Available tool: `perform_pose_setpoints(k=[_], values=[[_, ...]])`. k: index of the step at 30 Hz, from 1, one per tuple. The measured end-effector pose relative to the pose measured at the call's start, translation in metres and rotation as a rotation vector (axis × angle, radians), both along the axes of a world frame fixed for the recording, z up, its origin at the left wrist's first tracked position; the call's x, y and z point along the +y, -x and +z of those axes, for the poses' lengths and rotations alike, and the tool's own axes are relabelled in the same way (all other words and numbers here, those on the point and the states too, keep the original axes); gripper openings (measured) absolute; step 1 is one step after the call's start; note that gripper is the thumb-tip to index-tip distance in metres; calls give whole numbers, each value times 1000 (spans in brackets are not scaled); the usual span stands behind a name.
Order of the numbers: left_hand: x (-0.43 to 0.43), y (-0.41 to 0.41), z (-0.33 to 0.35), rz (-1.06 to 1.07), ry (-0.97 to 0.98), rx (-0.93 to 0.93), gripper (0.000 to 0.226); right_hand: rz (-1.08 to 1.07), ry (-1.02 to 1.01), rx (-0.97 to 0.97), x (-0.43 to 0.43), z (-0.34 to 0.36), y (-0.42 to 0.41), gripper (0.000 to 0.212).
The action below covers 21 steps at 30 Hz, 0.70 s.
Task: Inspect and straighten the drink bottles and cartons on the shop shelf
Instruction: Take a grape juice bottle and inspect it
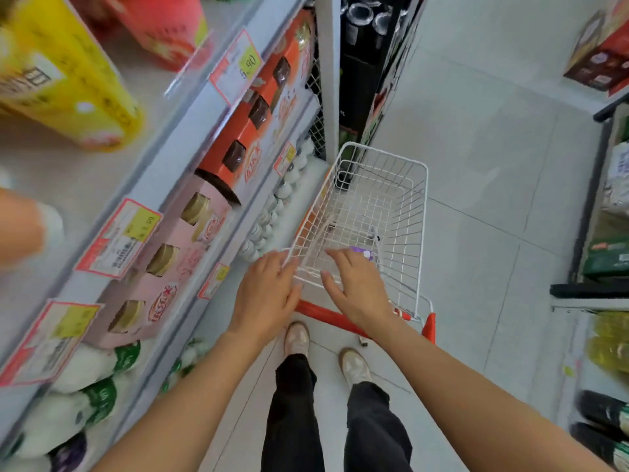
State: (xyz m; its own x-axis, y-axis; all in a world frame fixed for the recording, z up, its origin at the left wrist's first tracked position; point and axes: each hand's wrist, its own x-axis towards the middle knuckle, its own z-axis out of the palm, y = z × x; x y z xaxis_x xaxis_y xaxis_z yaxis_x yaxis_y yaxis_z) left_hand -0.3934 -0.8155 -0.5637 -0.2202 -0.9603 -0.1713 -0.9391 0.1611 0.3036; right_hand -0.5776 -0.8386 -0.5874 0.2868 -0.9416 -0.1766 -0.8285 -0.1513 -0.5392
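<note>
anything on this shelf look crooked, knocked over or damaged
Nothing plainly. The orange cardboard cartons and pink cardboard cartons line up along the shelf edge. The white plastic bottles with green bands below look tilted, but blur may cause that.

Shelf [175,155] runs down the left, cartons [221,155] on it, bottles [284,190] a level below; cart [424,212] just right of it, left hand [265,296] and right hand [359,286] over its near rim.

Setting: retail shop aisle. Evidence: tiered shelving [185,134] with red-bordered price tags [235,66] clipped along its edges. Multipacks in orange cartons [235,131] and pink cartons [153,284] stand on it, with rows of white bottles [282,192] below. White wire trolley [423,212] on grey tiled floor [493,148].
</note>
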Motion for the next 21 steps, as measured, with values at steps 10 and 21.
perform_pose_setpoints(k=[10,21], values=[[97,-41,277,669,1038,-116,41,399,759,-802,-31,287,-155,41],[180,-104,405,1004,851,-667,72,748,876,-675,26,403,-212,68]])
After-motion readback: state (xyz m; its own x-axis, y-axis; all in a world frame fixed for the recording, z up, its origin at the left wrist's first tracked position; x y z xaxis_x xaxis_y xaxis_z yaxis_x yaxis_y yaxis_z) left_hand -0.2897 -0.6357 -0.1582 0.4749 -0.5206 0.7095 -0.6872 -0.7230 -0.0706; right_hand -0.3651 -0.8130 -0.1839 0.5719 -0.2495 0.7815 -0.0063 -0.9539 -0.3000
